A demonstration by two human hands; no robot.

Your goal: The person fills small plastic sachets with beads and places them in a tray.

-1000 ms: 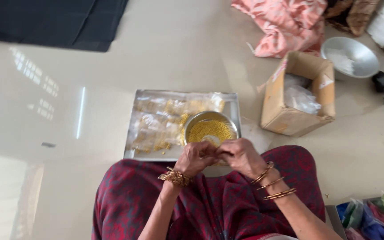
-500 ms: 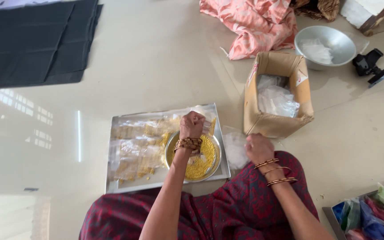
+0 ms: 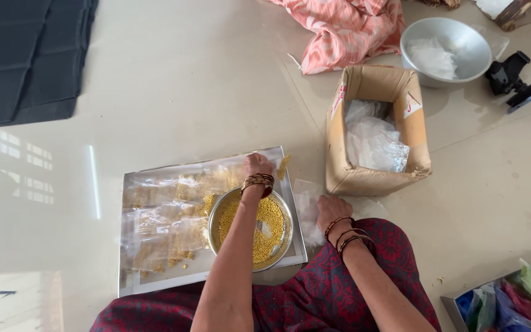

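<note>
I am noting the left hand [image 3: 258,166] reaching across the round metal bowl [image 3: 251,229] of small yellow beads [image 3: 259,230], its knuckles lying at the far edge of the flat steel tray [image 3: 155,284], on the clear packets [image 3: 173,212] that are holding more of the yellow beads; its fingers are curling downward and I cannot tell whether they are gripping a packet or only pressing on it. The bowl is sitting on the tray's near right corner, just in front of my lap. The right hand [image 3: 332,210] is resting beside the tray on a thin clear plastic bag [image 3: 308,212] lying on the floor, fingers folded in; whether they are pinching the bag I cannot tell. Beyond that hand an open cardboard box [image 3: 377,132] is standing with crumpled clear bags inside. Farther out I am seeing a metal basin [image 3: 447,49], a pink patterned cloth [image 3: 348,27], and a dark cloth [image 3: 26,55] at the far left.
</note>
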